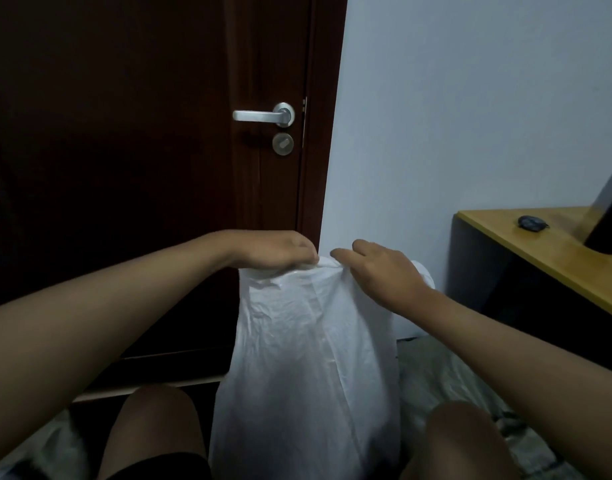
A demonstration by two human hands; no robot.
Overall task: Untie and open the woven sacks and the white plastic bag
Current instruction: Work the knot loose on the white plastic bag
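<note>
A tall white plastic bag [308, 358] stands upright between my knees, its crumpled top at hand height. My left hand [273, 251] curls over the bag's top left edge and pinches the plastic there. My right hand [377, 268] grips the top right edge, index finger and thumb stretched toward the left hand. The two hands nearly meet above the bag's mouth. Whether a knot sits under the fingers is hidden. Pale woven sack material [446, 372] lies on the floor to the right of the bag.
A dark brown door [141, 150] with a silver lever handle [263, 115] stands shut straight ahead. A white wall [470, 116] runs to its right. A wooden desk [539, 244] with a small dark object [532, 223] juts in at the right. My bare knees flank the bag.
</note>
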